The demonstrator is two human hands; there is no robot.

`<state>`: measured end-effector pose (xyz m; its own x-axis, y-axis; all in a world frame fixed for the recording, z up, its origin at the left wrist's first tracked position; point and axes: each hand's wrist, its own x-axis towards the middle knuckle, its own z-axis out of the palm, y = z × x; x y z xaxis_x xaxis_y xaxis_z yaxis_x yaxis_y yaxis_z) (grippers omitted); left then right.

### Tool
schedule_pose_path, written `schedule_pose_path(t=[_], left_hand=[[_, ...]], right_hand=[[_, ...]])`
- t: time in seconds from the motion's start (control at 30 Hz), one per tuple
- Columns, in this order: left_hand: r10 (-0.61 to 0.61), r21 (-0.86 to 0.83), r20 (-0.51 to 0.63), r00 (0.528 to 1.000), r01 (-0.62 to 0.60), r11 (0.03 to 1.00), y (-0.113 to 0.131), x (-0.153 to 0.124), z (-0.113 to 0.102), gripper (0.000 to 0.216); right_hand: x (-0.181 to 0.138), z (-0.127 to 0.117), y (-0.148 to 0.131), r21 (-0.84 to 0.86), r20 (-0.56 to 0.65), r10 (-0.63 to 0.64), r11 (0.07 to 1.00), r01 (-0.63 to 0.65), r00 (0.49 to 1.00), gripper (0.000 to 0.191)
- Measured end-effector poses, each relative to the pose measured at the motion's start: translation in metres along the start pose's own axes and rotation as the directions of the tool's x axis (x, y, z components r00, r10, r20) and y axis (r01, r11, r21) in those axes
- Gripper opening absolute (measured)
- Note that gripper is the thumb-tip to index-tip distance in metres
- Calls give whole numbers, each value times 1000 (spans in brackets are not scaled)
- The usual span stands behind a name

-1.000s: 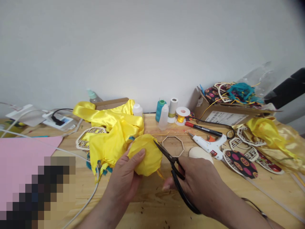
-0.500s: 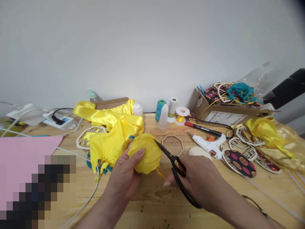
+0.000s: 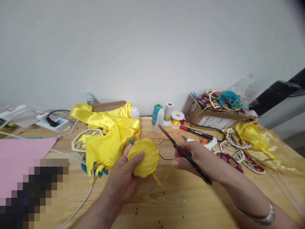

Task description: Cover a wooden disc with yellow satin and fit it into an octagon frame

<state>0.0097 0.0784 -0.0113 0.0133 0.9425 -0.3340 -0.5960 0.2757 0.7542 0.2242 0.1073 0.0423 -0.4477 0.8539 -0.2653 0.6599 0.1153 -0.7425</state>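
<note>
My left hand [image 3: 128, 170] grips a round, flat piece covered in yellow satin [image 3: 145, 157], thumb on top and fingers beneath. Yellow cord ends [image 3: 157, 178] hang from its lower right edge. To the right, my right hand [image 3: 194, 156] is closed around black-handled scissors [image 3: 182, 151]. Their blades look closed and point up and left, apart from the yellow piece. A thin wooden octagonal frame [image 3: 162, 156] lies on the table between the hands. Just beyond my right hand lies a white glue gun [image 3: 211, 144], partly covered by it. Small yellow cord snippets lie below on the wood.
Crumpled yellow satin [image 3: 107, 140] lies left, over a fretwork wooden piece [image 3: 78, 145]. Behind stand a teal thread spool [image 3: 157, 114], a translucent bottle [image 3: 159, 122] and a marker [image 3: 197, 132]. A cardboard box [image 3: 214, 122] of fabric pieces is at right. A white cable [image 3: 89, 190] crosses at left.
The scissors have moved away from the yellow piece's edge, to the right, and their blades have closed. Cord snippets now lie on the table. The view has shifted slightly right.
</note>
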Motion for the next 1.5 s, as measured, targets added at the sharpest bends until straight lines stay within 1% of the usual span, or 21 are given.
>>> schedule_pose_path(t=[0.03, 0.1, 0.23, 0.3, 0.5, 0.67, 0.87, 1.1, 1.27, 1.37, 1.5], left_hand=[[-3, -1, -1, 1000, 3, 1000, 0, 0, 0, 29], [-10, -5, -9, 1000, 10, 1000, 0, 0, 0, 30], [-12, -20, -24, 1000, 12, 1000, 0, 1, -3, 28], [-10, -19, -31, 999, 10, 1000, 0, 1, -3, 27], [24, -12, -49, 999, -25, 1000, 2, 1, -1, 31], [12, 3, -49, 999, -12, 1000, 1, 0, -1, 35], [-2, 22, -56, 998, 3, 1000, -1, 2, -1, 32], [-11, 27, -55, 998, 12, 1000, -3, 2, -2, 29], [-16, 40, -42, 999, 18, 999, -2, 2, -1, 29], [-16, 44, -20, 1000, 17, 999, -3, 2, -1, 28], [-26, 31, -24, 999, 27, 999, -5, 1, -1, 26]], right_hand=[[0, 2, 1, 22, 22, -8, 1000, 8, 1000, 37], [-1, 7, 2, 19, 22, -27, 999, 27, 999, 36], [-7, 15, 5, -138, -58, -22, 990, 13, 998, 36], [-10, 18, 3, -204, -68, -10, 979, -4, 998, 37], [-14, 28, -8, -330, -104, 31, 942, -64, 994, 40], [-17, 24, -6, -330, -78, 55, 941, -78, 995, 37], [-17, 15, 0, -394, -120, 95, 909, -135, 988, 43], [-19, 11, 1, -357, -97, 96, 926, -125, 991, 41], [-16, 11, 4, -404, -137, 74, 906, -124, 988, 47], [-16, 11, 5, -397, -130, 76, 909, -122, 989, 48], [-17, 13, 8, -392, -128, 75, 912, -120, 989, 49]])
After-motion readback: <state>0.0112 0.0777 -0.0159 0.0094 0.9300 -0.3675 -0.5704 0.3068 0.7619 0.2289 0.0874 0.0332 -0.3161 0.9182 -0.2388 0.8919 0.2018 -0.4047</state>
